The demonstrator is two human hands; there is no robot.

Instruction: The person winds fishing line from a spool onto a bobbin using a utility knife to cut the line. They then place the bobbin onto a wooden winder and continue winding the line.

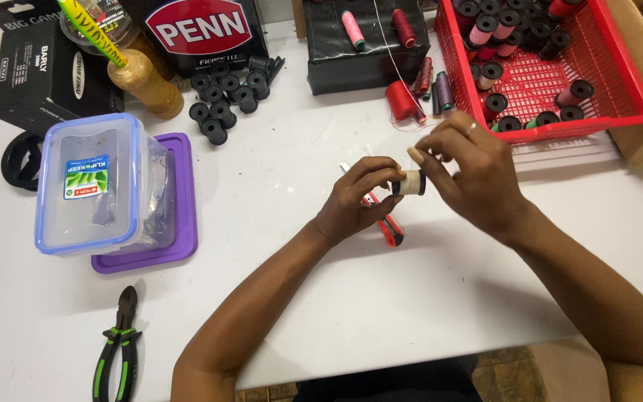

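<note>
You look to be mid-wind on the spool point(411, 183). Your left hand point(357, 199) pinches it between thumb and fingertips, above the red cutter point(389, 227) on the table point(321, 298). Your right hand point(474, 175) is curled closed at its far end; whether it grips thread is unclear. Next calls for steady tension.

Red basket point(610, 88) of bobbins, clear lidded box point(94, 186), green-handled pliers point(118, 344) — all on white table point(381, 298)
</note>
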